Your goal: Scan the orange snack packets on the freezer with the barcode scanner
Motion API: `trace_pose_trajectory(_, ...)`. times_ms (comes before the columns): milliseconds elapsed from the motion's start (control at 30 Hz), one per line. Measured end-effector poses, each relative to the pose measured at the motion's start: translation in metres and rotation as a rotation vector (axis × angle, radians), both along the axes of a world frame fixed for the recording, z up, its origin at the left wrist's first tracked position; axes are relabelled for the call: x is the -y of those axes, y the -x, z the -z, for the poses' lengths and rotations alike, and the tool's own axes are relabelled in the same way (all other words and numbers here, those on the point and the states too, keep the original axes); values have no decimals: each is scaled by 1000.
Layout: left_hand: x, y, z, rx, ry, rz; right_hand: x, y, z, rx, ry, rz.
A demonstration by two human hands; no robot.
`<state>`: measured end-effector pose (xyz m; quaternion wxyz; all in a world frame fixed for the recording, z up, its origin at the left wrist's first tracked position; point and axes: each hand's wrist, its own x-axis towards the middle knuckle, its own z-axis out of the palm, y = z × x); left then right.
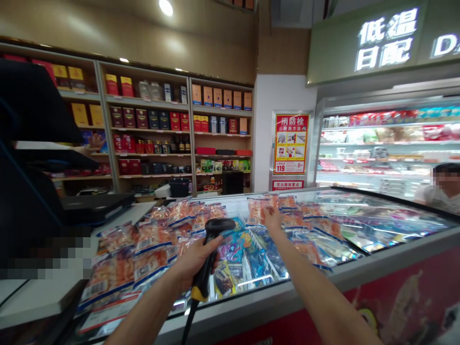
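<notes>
In my left hand [196, 256] is a black and yellow barcode scanner [205, 261], its head tipped up and its cord hanging down. My right hand [273, 218] reaches out over the freezer and has its fingers closed at the edge of a clear food packet [256, 209] with orange-brown contents. More packets of this kind lie around it on the glass, and a larger group of blue-edged packets [151, 261] is spread to the left of the scanner. Under the glass, colourful frozen packages [230, 273] show between my hands.
The chest freezer's front rim [247, 299] runs across in front of me. A white counter [32, 297] with a dark device stands at left. Boxed goods fill the shelves [154, 129] behind. Another person [445, 187] is at far right; someone's hand [96, 142] shows at left.
</notes>
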<state>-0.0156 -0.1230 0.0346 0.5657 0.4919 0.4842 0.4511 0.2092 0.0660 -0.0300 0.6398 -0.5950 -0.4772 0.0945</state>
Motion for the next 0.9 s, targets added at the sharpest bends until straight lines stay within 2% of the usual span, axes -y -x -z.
trace_pose_trajectory(133,3,6,-1,-9,18,30,-8,16,-2,-9,15,-7)
trace_pose_trajectory(300,5,10,1,-16,22,60,-14,19,-2,-14,31,4)
trace_pose_trajectory(467,1,26,0,-3,29,-60,-15,28,7,50,76,-28)
trace_pose_trajectory(567,-3,41,1,33,19,-147,-12,47,21,131,143,-94)
trace_pose_trajectory(700,-5,55,4,43,27,-175,-8,82,41,195,189,-146)
trace_pose_trajectory(900,-8,58,7,28,44,-199,-19,125,54,265,240,-178)
